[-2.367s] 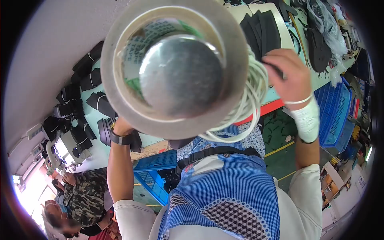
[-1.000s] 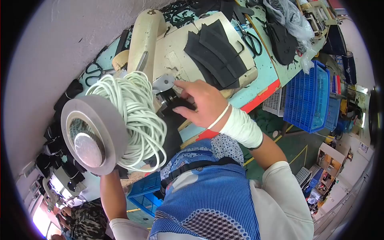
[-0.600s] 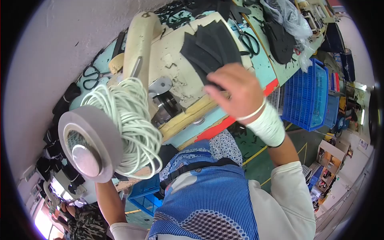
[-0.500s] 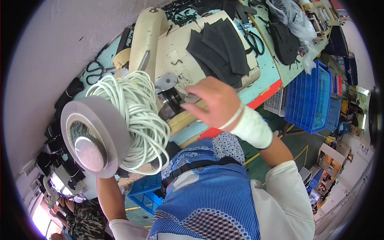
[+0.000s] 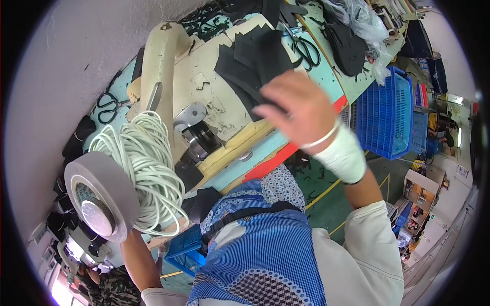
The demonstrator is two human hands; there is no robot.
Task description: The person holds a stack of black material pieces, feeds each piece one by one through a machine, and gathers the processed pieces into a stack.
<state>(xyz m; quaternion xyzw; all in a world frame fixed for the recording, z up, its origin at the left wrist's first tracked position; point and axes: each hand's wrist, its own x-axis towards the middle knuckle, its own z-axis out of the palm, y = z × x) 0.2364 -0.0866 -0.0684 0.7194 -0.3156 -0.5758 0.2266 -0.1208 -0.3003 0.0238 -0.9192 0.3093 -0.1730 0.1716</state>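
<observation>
My right hand (image 5: 301, 109), blurred by motion, is over a pile of dark grey flat cut pieces (image 5: 250, 58). Thumb and fingers are apart, and I cannot tell whether they touch the top piece. A white wrap (image 5: 341, 155) covers that wrist. My left forearm (image 5: 139, 260) reaches up behind a grey wheel with a metal hub (image 5: 102, 196), which hides the hand. Against the wheel hangs a thick bundle of pale green cord (image 5: 148, 168). Beyond it stands a cream machine with a curved arm (image 5: 164, 66) and a dark shiny cylinder (image 5: 201, 140).
Black-handled scissors (image 5: 306, 53) lie beyond the pieces, and another pair (image 5: 108, 108) is left of the machine. Blue crates (image 5: 385, 112) stand to the right of the table's red edge (image 5: 275, 163). A person in a camouflage top (image 5: 120, 285) is at the lower left.
My right hand has moved right, from beside the dark cylinder to over the dark grey pieces. The view has shifted, so the machine and wheel appear lower and farther left.
</observation>
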